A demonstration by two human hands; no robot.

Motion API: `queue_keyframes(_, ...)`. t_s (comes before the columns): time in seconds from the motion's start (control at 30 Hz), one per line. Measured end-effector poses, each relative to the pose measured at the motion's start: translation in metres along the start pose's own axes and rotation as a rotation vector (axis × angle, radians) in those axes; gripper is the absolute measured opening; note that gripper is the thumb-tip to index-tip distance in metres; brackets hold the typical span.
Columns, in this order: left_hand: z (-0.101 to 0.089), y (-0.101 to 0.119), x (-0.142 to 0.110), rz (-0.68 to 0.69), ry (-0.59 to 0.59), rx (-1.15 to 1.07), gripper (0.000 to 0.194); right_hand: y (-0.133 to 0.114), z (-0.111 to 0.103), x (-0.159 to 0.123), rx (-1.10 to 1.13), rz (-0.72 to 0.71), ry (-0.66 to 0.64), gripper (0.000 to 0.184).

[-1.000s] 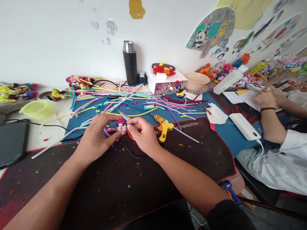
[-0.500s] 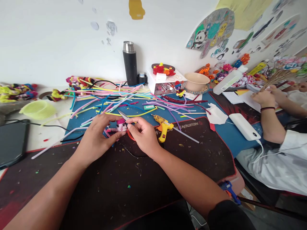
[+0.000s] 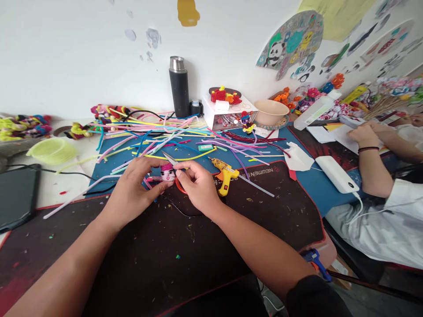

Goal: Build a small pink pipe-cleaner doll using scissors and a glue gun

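Note:
A small doll (image 3: 168,175), with a white fuzzy face and a magenta hat, is held by my left hand (image 3: 135,185) between thumb and fingers. My right hand (image 3: 198,182) has thumb and forefinger pinched together at the doll's right side, by the hat's edge; whatever lies between those fingertips is too small to make out. Scissors (image 3: 169,158) with orange-red handles lie behind and under my right hand, which partly hides them. Just right of that hand rests a yellow hot glue gun (image 3: 225,176) with a clear glue stick in its back.
Many coloured pipe cleaners (image 3: 148,136) spread across the blue mat. Behind them stand a black thermos (image 3: 179,88), a white box (image 3: 211,110) and a beige bowl (image 3: 271,112). A white power bank (image 3: 337,175) lies at right near another person's arm (image 3: 375,171). At left sits a dark tablet (image 3: 18,198).
My right fingertips have shifted very slightly up and left against the doll. My left hand stays in place around it. The other person's hands at the right have moved a little.

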State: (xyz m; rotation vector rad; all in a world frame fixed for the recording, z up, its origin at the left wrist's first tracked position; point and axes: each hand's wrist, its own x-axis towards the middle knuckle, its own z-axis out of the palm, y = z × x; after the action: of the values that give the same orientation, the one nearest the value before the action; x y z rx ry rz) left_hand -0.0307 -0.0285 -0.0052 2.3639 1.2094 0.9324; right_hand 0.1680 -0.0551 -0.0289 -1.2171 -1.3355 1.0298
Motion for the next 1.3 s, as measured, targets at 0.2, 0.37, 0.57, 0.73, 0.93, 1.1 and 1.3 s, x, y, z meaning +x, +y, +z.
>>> queue_keyframes(0.2,0.0000,0.0008,0.0003,-0.018,0.010,-0.005,0.033,-0.0008,0.0000,-0.0003,0.010,0.010,-0.012,0.014)
queue_keyframes(0.37,-0.0009,-0.0004,0.0003,-0.044,0.030,-0.014,0.032,-0.0013,-0.0006,-0.0005,0.036,0.033,0.001,0.014)
queue_keyframes(0.57,-0.0036,0.0051,0.0021,-0.061,0.056,-0.014,0.032,0.0021,0.0001,-0.0005,0.003,0.038,-0.001,0.012)
queue_keyframes(0.73,-0.0042,0.0071,0.0031,-0.074,0.054,-0.014,0.032,0.0054,0.0007,-0.0001,-0.020,0.050,-0.020,0.015)
queue_keyframes(0.93,-0.0031,0.0054,0.0025,-0.060,0.058,-0.016,0.030,0.0050,0.0009,0.0007,-0.033,0.048,-0.027,0.013)
queue_keyframes(1.1,-0.0024,0.0051,0.0023,-0.044,0.065,-0.007,0.030,0.0045,0.0010,0.0009,-0.023,0.047,-0.037,0.013)
queue_keyframes(1.3,-0.0029,0.0060,0.0027,-0.027,0.068,0.001,0.028,0.0033,0.0009,0.0002,-0.026,0.051,-0.044,0.014)
